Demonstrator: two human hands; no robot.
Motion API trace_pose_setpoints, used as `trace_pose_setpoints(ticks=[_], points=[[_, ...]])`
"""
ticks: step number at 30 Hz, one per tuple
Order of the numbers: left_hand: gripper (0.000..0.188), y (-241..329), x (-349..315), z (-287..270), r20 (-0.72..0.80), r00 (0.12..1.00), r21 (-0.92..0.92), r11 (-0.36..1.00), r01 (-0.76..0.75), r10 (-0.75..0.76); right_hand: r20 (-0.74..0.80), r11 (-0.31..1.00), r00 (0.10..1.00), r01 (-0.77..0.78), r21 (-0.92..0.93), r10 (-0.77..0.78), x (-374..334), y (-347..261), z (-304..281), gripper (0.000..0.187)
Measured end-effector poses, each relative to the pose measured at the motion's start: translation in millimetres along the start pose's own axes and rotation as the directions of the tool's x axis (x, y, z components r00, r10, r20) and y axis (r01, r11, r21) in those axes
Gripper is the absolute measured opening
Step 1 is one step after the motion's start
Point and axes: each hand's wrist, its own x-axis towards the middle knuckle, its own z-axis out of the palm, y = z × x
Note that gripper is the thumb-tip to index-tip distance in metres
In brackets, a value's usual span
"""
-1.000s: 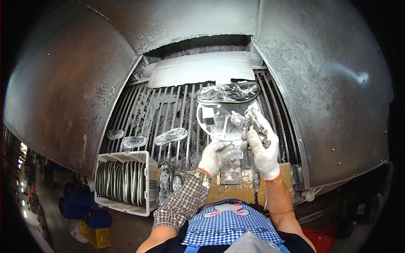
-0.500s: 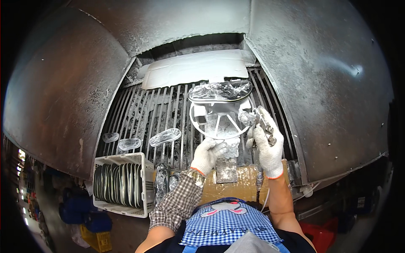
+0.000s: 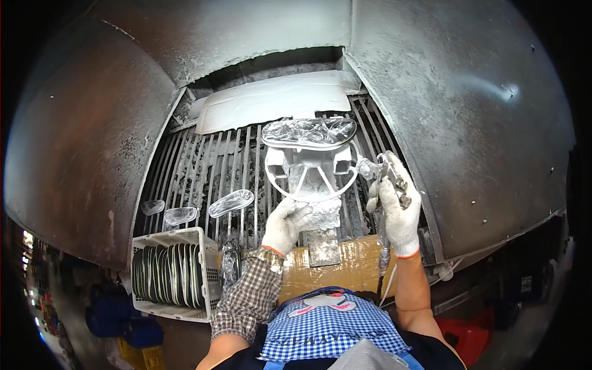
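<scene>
My left hand (image 3: 285, 226), in a white knit glove, is closed at the near rim of a white spoked wheel (image 3: 301, 181), its fingers partly curled under the edge. Above the wheel, a white-caked stand holds a long oval dark piece (image 3: 309, 132) with a pale border and crinkled clear film on top. My right hand (image 3: 401, 213), gloved too, is wrapped round a spray gun (image 3: 369, 168) caked with white residue. The gun's nozzle end faces left, close beside the wheel's right rim. A hose runs down from its handle.
A white plastic basket (image 3: 209, 277) of upright dark oval pieces stands at left. Several film-covered ovals (image 3: 231, 203) lie on the metal grate (image 3: 248, 169). A pale board (image 3: 271, 102) lies behind; metal booth walls (image 3: 456, 142) rise on both sides. Brown-taped cardboard (image 3: 357, 253) lines the front.
The view has shifted slightly, moving the scene leftward. The wheel and the oval piece have turned a little, and both blocks under the piece now show. Both hands keep their holds.
</scene>
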Motion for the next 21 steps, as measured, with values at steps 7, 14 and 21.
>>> trace_pose_setpoints(ticks=[7,14,21], points=[[0.040,9.6,5.0,-14.1,-0.034,0.999,-0.004,1.000,-0.025,0.025,-0.029,0.996,0.999,0.017,0.091,-0.014,3.1,-5.7,-10.7,0.057],[0.037,23.4,6.2,-17.7,-0.093,0.993,-0.011,0.997,-0.072,0.071,-0.060,0.998,0.998,0.021,0.066,-0.017,7.5,-15.8,-23.2,0.056],[0.041,35.4,6.3,-16.6,-0.188,0.968,0.008,0.985,-0.170,0.168,-0.099,0.999,0.994,0.049,0.006,-0.048,-3.1,-24.9,-29.9,0.057]])
